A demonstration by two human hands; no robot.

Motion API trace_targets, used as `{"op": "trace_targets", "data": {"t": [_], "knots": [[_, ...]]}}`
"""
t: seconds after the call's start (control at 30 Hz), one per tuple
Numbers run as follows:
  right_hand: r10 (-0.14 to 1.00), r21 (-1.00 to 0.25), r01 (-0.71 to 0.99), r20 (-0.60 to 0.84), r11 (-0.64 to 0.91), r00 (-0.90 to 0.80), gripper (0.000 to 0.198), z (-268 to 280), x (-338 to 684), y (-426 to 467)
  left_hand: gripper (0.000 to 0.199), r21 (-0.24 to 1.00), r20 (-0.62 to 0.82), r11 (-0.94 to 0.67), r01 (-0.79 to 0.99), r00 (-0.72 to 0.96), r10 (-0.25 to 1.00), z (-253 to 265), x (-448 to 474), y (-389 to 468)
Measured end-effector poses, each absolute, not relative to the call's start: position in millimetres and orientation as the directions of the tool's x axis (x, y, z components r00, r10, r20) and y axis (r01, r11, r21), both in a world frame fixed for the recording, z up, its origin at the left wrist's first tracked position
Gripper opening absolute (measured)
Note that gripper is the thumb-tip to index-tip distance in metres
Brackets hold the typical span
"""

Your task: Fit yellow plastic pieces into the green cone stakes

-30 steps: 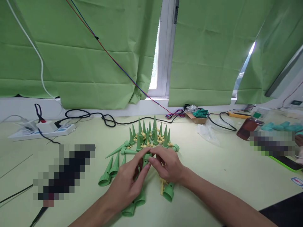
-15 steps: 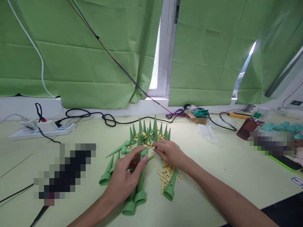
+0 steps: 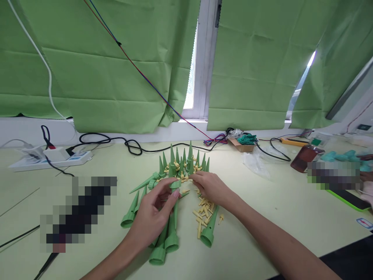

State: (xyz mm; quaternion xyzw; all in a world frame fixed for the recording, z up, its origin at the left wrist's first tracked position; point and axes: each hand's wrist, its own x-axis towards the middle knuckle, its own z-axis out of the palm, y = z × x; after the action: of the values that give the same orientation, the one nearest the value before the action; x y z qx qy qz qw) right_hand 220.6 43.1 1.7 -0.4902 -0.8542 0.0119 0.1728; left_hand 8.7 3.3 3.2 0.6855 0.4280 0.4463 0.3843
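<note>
My left hand [image 3: 155, 210] is closed round a green plastic watering spike [image 3: 175, 184], its wide collar up between thumb and fingers and its tapered tip pointing down. To the right, my right hand [image 3: 211, 188] is pinched with the palm down. What its fingertips hold, if anything, is hidden among small yellow fittings behind. A heap of yellow plastic fittings [image 3: 204, 212] lies under and in front of that hand. More green spikes [image 3: 171, 241] lie below my left hand, and one spike [image 3: 207, 236] rests beside the heap. Beyond both hands, several spikes [image 3: 190, 155] stand tip up.
On the left are a white power strip [image 3: 52, 160] and a pixelated dark object [image 3: 81, 210]. A black cable [image 3: 154, 150] runs along the back. A small cardboard box [image 3: 243, 146], a clear plastic bag [image 3: 256, 165] and a brown bottle [image 3: 306, 157] sit to the right. Another person's hand shows at the right edge.
The spike in my left hand now shows more of its collar and its downward tip. My right fingertips have drawn slightly right, away from it. The view has shifted a little.
</note>
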Motion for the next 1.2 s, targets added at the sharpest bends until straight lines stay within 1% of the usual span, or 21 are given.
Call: {"op": "trace_targets", "data": {"t": [0.23,0.5,0.8,0.97,1.2], "knots": [[0.887,-0.164,0.886,0.251,0.433,-0.387,0.028,1,221,45,0.038,0.924,0.265,-0.322,0.207,0.261,0.928,2,9,3],[0.905,-0.169,0.896,0.194,0.411,-0.379,0.036,-2,219,46,0.04,0.914,0.275,-0.34,0.222,0.275,0.921,7,11,1],[0.937,-0.137,0.939,0.199,0.316,-0.286,0.024,-4,214,46,0.045,0.902,0.279,-0.358,0.239,0.309,0.909,2,11,4],[0.941,-0.13,0.943,0.193,0.305,-0.278,0.018,-8,211,47,0.044,0.906,0.258,-0.34,0.254,0.307,0.916,1,11,6],[0.937,-0.123,0.941,0.193,0.316,-0.29,0.023,-9,209,47,0.038,0.894,0.251,-0.335,0.296,0.289,0.924,2,11,6]]}}
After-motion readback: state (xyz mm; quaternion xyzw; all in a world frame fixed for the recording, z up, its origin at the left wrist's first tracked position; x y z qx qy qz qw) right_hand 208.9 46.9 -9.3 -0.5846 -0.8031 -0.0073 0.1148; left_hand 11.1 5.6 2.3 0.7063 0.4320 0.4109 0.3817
